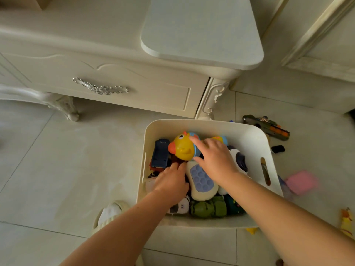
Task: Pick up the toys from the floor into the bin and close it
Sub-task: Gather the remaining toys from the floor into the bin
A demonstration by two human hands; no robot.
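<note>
Both hands are inside the cream bin [249,135], which stands open on the tiled floor [57,160] in front of a cream cabinet [115,73]. The lid [201,29] lies on top of the cabinet, so the bin is not closed yet.

The right hand [215,160] is spread flat with the fingers apart, and it rests over the toys near the middle of the bin. Its index finger touches the yellow duck toy [181,147], and the thumb lies beside the purple bubble toy [201,179]. It does not grip anything. The left hand [171,181] reaches down into the left part of the bin with the fingers bent among the toys; I cannot tell if it holds something.

In the bin there are also a dark blue car [160,153], a green toy [208,207] at the near wall and a white and navy toy [239,160] at the right.

3 toys are on the floor outside: a toy gun [269,127] behind the bin at the right, a pink square thing [301,182], blurred, just beside the right wall, and a small black piece [278,149] between them.
</note>
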